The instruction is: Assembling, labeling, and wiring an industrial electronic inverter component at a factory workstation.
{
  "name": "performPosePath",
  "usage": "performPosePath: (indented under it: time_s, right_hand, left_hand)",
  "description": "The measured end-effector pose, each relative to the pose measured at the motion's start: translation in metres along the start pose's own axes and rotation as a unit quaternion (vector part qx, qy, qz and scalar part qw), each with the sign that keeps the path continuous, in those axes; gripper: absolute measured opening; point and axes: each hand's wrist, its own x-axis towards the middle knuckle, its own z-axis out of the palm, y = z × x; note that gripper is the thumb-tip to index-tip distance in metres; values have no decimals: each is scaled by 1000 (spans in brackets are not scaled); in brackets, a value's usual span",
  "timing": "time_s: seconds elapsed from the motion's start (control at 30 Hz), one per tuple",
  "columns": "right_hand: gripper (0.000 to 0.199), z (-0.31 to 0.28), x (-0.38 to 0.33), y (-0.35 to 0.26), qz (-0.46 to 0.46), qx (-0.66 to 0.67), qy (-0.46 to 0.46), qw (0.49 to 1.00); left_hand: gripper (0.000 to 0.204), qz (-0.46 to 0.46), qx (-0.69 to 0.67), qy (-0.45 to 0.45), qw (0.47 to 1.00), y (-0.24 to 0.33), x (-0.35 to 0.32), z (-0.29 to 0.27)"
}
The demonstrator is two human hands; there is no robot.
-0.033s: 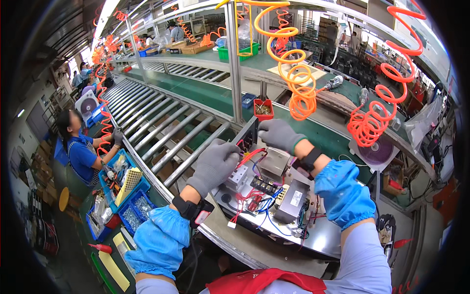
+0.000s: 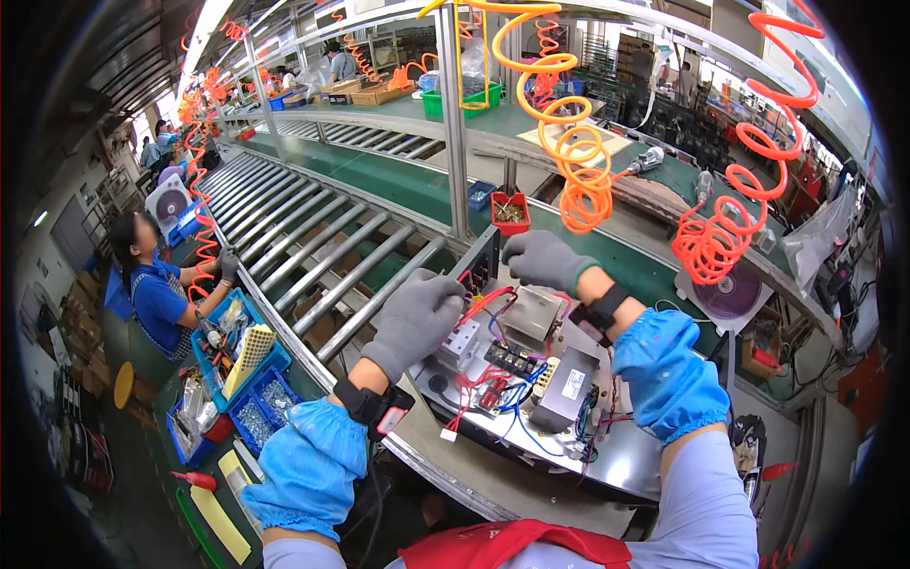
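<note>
A metal chassis (image 2: pixel 626 462) lies in front of me with a transformer (image 2: pixel 566 391), a black terminal block (image 2: pixel 510 358) and red and blue wires on it. At its far end stands an upright black panel (image 2: pixel 483 258) with red wires running to it. My left hand (image 2: pixel 417 322), in a grey glove, has its fingers curled at the panel's left side, by the wires; its fingertips are hidden. My right hand (image 2: pixel 550 261), also gloved, is closed with bent fingers just right of the panel. What either hand pinches, if anything, does not show.
A roller conveyor (image 2: pixel 313 228) runs away to the left. Behind the panel is a red bin (image 2: pixel 510 213) of small screws. Blue bins (image 2: pixel 265 412) of hardware stand at left, near a co-worker (image 2: pixel 156 284). Orange coiled hoses (image 2: pixel 578 142) hang overhead at right.
My right hand has shifted slightly to the right, away from the black panel. My left hand and the chassis look unmoved.
</note>
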Motion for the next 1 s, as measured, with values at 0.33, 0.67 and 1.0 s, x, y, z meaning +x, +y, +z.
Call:
performPosePath:
  time_s: [0.33,0.67,1.0]
  right_hand:
    - [32,-11,-27,-18,-77,-47,-45,995]
    - [25,15,-12,-29,-60,42,101,992]
    - [24,31,2,-17,-49,44,111,992]
  left_hand:
    - [28,-13,-4,-5,1000,2,2,0]
    - [37,-24,34,-13,999,2,0,-1]
    - [28,-32,39,-6,999,3,3,4]
